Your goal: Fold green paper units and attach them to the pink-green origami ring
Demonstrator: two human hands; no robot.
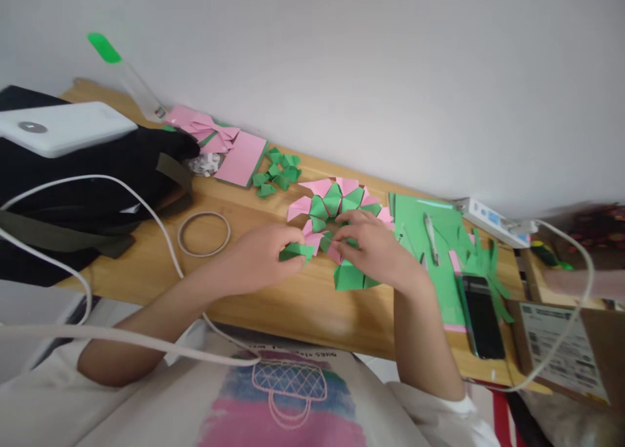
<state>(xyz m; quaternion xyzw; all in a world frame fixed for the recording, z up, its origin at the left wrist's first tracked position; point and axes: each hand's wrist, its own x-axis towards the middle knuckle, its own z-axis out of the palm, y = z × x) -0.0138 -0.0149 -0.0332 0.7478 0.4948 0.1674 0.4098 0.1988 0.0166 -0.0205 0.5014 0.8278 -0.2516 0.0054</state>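
A ring of folded pink and green paper [333,198] lies on the wooden table in front of me. My left hand [263,255] is closed around a green folded paper piece [299,252] at the ring's near left side. From the right, my right hand [374,245] curls over the ring, its fingers gripping the lower part and hiding some of the segments. Just below those fingers sits a green folded paper [349,276]; whether it joins the ring I cannot tell. Several small green folded pieces [278,170] are heaped behind, to the left.
Pink paper sheets [241,157] lie at the back left beside a black bag [141,167] carrying a white device [68,127]. A tape ring [204,234] is left of my hand. Green sheets [410,216], a cutter [431,239], a phone [482,317] and a power strip [493,222] are rightward. White cables [166,232] cross the left.
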